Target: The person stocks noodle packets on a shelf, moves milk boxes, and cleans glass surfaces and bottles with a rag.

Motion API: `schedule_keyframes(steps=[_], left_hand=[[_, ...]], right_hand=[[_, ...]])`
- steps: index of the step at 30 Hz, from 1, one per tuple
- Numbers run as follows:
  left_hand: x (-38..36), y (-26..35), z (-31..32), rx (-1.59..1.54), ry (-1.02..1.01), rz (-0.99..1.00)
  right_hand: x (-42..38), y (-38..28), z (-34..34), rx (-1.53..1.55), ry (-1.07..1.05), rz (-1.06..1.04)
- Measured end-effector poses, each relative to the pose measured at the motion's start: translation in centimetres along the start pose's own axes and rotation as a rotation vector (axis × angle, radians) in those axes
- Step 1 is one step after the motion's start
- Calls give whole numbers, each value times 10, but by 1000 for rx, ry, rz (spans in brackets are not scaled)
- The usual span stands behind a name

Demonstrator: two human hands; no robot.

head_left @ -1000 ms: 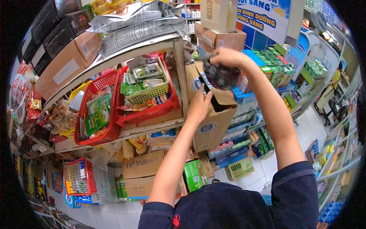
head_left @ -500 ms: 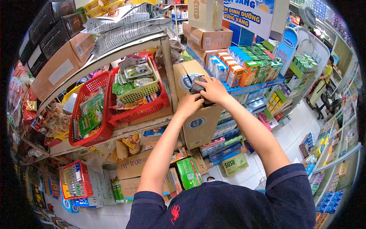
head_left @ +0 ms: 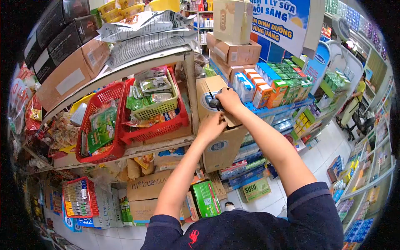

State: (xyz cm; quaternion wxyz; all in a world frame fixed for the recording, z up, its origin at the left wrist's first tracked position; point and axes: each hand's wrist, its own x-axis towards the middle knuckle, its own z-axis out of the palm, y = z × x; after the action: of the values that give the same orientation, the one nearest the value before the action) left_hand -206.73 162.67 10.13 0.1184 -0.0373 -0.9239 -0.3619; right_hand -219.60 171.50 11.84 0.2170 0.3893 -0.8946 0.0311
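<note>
A tall cardboard box [head_left: 225, 150] with round blue-and-white labels stands at the end of the shelf. Above its top, my right hand [head_left: 229, 101] is closed around a small dark object [head_left: 214, 103], whose kind I cannot make out. Lower and to the left, my left hand [head_left: 211, 126] rests at the box's upper front edge. Its fingers are curled together there, and what they pinch, if anything, is hidden.
Left of the box, red baskets [head_left: 101, 125] of packets sit on a shelf. Milk cartons [head_left: 287, 85] line a blue rack at the right. A green SUSU box [head_left: 255, 189] lies on the tiled floor. Another person [head_left: 354, 102] is at the far right.
My right hand has lifted slightly and curled around the dark object. My left hand has separated from it and sits lower at the box edge. The view has shifted a little.
</note>
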Motion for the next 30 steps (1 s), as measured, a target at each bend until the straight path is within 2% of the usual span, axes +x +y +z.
schedule_keyframes(steps=[4, 9, 14, 16, 17, 20, 22, 24, 26, 28, 30], left_hand=[[0, -5, 2, 6, -22, 28], [1, -8, 7, 31, 82, 109], [6, -9, 5, -49, 107, 74], [5, -6, 6, -46, 90, 55], [5, 1, 1, -124, 21, -26], [5, 2, 0, -103, 27, -26], [7, -5, 5, -77, 50, 14], [5, 0, 0, -44, 29, 23], [3, -1, 0, -68, -23, 36], [-3, -1, 1, -83, -5, 59], [-11, 2, 4, 130, 121, 203]], right_hand=[[36, 5, 29, -3, 5, 27], [91, 13, 63, 22, 53, 68], [122, 24, 73, 118, 35, 121], [122, 27, 72, 136, 31, 129], [116, 26, 70, 109, -1, 96], [90, 13, 45, 140, -70, 116], [75, 5, 30, 122, -142, 121], [69, 15, 44, 135, -84, 10], [58, 16, 38, 139, -198, 50], [40, 14, 26, 142, -184, 2], [24, 14, 14, 138, -159, -36]])
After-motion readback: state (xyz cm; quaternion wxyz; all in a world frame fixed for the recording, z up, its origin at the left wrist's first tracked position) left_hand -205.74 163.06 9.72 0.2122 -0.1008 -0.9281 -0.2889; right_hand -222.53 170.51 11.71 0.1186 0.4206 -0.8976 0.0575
